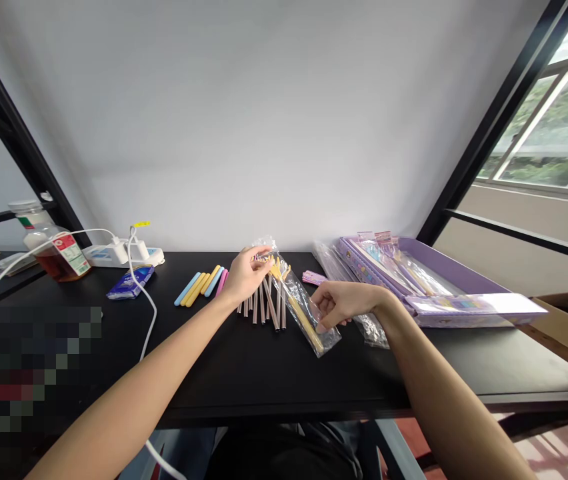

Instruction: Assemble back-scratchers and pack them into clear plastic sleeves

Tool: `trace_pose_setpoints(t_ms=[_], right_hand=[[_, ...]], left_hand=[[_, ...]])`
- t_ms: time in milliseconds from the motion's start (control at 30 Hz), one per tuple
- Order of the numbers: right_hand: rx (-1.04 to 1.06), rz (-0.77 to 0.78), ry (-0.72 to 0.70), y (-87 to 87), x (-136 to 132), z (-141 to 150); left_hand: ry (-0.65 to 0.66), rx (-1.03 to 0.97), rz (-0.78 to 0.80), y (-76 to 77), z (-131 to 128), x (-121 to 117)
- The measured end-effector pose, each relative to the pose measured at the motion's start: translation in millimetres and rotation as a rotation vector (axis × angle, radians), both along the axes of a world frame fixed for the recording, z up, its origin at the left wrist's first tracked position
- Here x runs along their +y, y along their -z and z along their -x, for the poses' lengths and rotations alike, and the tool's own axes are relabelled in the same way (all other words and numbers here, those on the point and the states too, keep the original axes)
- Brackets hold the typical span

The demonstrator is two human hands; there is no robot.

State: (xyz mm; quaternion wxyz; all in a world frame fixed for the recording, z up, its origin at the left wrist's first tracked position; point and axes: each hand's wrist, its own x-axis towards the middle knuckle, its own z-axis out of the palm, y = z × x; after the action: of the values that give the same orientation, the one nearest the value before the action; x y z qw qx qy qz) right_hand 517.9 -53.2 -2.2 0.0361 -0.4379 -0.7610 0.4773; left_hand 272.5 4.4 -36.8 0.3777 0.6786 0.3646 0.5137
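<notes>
A clear plastic bag (330, 339) lies slanted over the black table, with a long yellow stick (304, 321) inside it that has a pronged yellow top. My left hand (247, 272) is closed at the bag's upper end, thumb and fingers pinched beside the yellow prongs. At the lower right side, my right hand (337, 305) pinches the bag's edge between thumb and fingers. Under and left of the bag, several thin pinkish metallic sticks (264, 310) are spread side by side, their far ends partly hidden by my left hand. Left of them rest several blue, yellow and pink rods (197, 291).
A purple box (457, 267) holding bagged items stands at right, beside more clear bags (331, 257) and a pink-purple card stack (314, 277). At left are a blue packet (131, 283), a power strip (157, 257), a white cable (150, 320) and a jar of dark liquid (57, 250).
</notes>
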Motion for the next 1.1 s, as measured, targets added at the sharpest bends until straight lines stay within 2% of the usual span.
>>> trace_pose_setpoints(t_ms=[100,133,167,267,300,367,500,633,733,867,1100], right_hand=[[-0.046,-0.002,-0.014,-1.5,1,-2],[-0.051,-0.056,0.021,-0.9,3,-3],[-0.053,-0.162,0.092,0.5,6,-3],[-0.084,-0.654,0.391,9.0,18,-6],[-0.115,-0.789,0.454,12.7,22,-7],[-0.209,-0.923,0.472,20.3,29,-11],[-0.384,-0.934,0.413,30.6,33,-18],[-0.456,-0.913,0.43,33.9,34,-20],[-0.455,-0.958,0.417,35.5,36,-20],[-0.444,-1.004,0.39,37.2,40,-20],[-0.384,-1.024,0.462,38.8,42,-20]], left_hand=[[0.037,0.075,-0.047,5.9,-3,-2],[0.054,0.098,-0.056,7.7,-5,-3],[0.069,0.125,-0.067,9.1,-6,-5],[0.093,0.221,-0.139,11.6,-9,-7],[0.096,0.252,-0.169,11.8,-9,-8],[0.104,0.317,-0.217,11.4,-8,-7],[0.105,0.429,-0.267,10.7,-7,-6],[0.081,0.377,-0.261,11.6,-6,-4],[0.049,0.366,-0.304,13.0,-4,-2],[0.011,0.446,-0.364,15.2,-2,1],[-0.021,0.629,-0.423,9.0,0,-5]])
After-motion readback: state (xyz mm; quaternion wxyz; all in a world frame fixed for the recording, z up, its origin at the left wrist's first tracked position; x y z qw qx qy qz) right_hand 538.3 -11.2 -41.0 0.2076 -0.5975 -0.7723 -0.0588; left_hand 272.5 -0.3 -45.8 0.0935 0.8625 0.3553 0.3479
